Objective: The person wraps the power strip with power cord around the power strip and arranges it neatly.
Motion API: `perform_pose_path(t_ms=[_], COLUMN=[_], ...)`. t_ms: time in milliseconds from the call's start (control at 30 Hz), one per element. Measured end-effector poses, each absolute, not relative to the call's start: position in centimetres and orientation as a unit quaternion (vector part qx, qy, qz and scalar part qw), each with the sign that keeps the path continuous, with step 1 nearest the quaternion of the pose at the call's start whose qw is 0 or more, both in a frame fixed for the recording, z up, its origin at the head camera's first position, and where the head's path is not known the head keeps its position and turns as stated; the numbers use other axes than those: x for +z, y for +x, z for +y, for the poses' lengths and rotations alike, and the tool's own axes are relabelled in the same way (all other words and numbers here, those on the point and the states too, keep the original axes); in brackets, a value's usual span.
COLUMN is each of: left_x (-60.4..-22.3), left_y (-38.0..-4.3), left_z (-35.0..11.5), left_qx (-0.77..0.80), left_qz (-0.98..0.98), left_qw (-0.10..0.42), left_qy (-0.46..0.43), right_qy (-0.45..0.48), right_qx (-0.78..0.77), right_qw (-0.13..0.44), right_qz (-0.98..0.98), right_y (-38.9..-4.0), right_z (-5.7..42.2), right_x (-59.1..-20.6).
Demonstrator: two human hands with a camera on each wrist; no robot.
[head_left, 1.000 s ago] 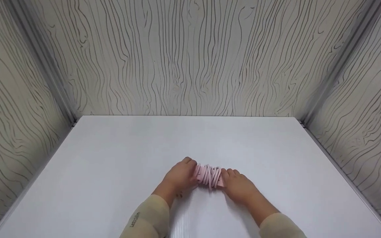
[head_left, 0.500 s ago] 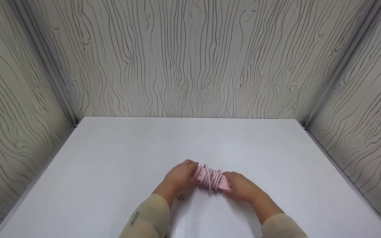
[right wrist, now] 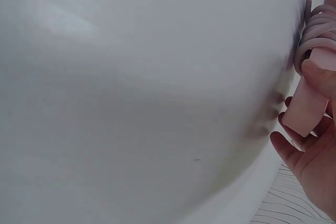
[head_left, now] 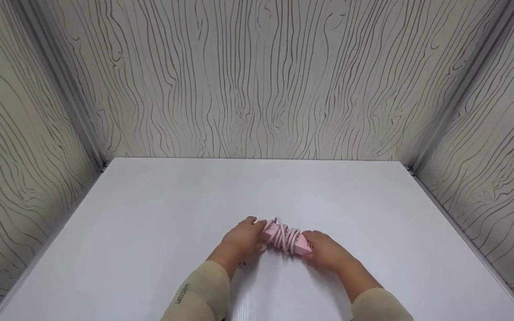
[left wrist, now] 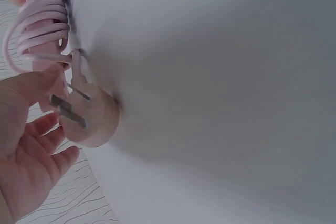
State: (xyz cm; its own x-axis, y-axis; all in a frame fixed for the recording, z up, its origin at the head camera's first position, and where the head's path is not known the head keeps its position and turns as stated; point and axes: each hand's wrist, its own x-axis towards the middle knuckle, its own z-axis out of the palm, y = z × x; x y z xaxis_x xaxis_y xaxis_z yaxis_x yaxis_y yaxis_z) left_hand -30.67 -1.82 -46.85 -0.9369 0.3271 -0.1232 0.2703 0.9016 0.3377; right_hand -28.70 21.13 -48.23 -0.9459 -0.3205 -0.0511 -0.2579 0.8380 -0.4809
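A pink power strip (head_left: pixel 302 246) lies crosswise between my two hands, its pale pink cord (head_left: pixel 285 240) wound several times round the middle. My left hand (head_left: pixel 240 240) holds the left end, thumb on the near side and fingers behind it. Beside that thumb, in the left wrist view, the round plug (left wrist: pixel 102 121) hangs with its metal prongs facing the camera. At the right end, my right hand (head_left: pixel 326 253) grips the strip between thumb and fingers. The right wrist view shows the strip's bare end (right wrist: pixel 305 108) above the curled fingers.
Under the hands is a white tabletop (head_left: pixel 185 196). Wood-grain panels (head_left: pixel 248 80) enclose it at the back and both sides, with grey metal posts (head_left: pixel 67 84) at the corners.
My right hand has shifted slightly right, and more of the strip's slotted right end shows. The strip now slants down to the right. My left fingers have spread a little.
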Motion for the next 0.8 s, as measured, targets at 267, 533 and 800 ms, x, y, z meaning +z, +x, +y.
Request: perform_pose_path(t_ms=[267, 533, 800], left_x=[-46.89, -46.78, -46.69], left_y=[-30.79, -30.83, -30.86], left_z=[-2.15, -2.22, -1.85], left_qx=[0.136, 0.136, 0.129], left_qz=[0.972, 0.972, 0.976], left_qw=[0.060, 0.048, 0.050], left_qy=[0.181, 0.184, 0.169], right_qy=[-0.151, -0.131, -0.121], right_qx=[-0.211, -0.181, -0.182], right_qw=[0.040, 0.032, 0.038], right_qz=[0.965, 0.974, 0.975], right_y=[-28.96, -28.72, -28.63], right_z=[21.17, 21.00, 21.12], right_x=[-48.61, -48.47, -48.47])
